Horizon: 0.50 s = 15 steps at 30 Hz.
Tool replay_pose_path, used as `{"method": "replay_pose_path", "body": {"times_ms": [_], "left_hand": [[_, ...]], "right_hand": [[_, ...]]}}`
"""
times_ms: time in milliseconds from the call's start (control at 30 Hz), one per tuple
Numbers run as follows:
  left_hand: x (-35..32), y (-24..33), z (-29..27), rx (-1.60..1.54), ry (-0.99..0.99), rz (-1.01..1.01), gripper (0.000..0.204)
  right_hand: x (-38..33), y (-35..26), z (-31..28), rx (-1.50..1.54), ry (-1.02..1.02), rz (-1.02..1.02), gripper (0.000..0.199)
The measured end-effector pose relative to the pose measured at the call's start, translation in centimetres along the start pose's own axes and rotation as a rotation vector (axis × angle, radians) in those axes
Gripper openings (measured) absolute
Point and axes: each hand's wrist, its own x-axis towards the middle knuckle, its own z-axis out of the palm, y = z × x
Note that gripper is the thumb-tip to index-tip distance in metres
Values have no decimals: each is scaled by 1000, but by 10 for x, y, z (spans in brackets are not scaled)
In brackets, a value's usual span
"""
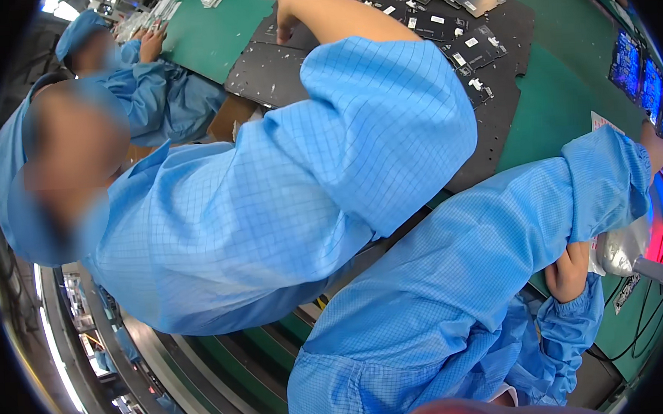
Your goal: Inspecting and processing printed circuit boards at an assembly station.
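My left arm, in a blue checked sleeve, stretches across to the right side. At its end my left hand (655,152) is beside several blue-glowing panels (650,85); its fingers are too small and dark to read. Below that sleeve the bare part of my right forearm (569,271) shows, but my right hand is hidden behind the left sleeve. A clear plastic bag (623,248) lies close to the right forearm. A white card with red print (607,123) is partly covered by my left sleeve.
To my left a co-worker in a blue smock (220,228) reaches over a dark board (265,75) bearing several flat black pieces with white labels (473,48). Another person (146,104) sits farther left. Black cables (641,326) hang at the right of the green bench (547,106).
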Motion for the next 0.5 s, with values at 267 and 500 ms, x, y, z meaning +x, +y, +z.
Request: {"method": "replay_pose_path", "body": {"times_ms": [267,500], "left_hand": [[-42,-54,-12,94,7,-154,52],[32,-10,-54,104,166,48,52]], "right_hand": [[-34,22,1,51,-19,171,37],[-4,41,20,145,-74,58,36]]}}
